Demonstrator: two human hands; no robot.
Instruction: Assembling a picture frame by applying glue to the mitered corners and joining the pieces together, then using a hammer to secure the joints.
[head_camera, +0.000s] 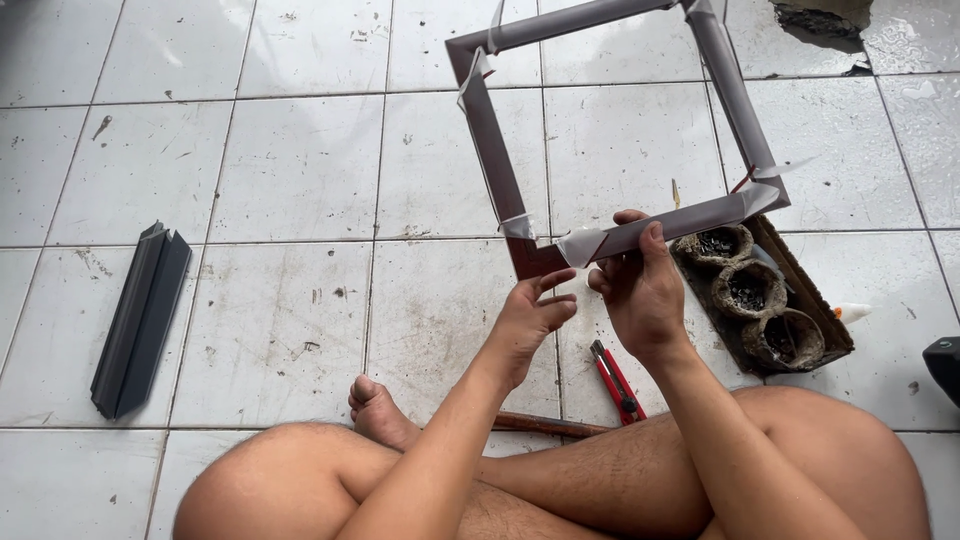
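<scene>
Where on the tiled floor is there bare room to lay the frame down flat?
The widest free patch lies between the dark profile pieces at left and the frame. Right of the hands, left and right, it is crowded: tray of three cups, red cutter.

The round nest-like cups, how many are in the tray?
3. The cups sit in a row in the brown tray: far, middle and near. None seems hidden.

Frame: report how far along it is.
Done: the square frame is joined, with pale tape at its corners. In hand: the right hand grips the bottom rail; the left hand is open beside the near corner. Left: the dark profile pieces lie untouched.
</scene>
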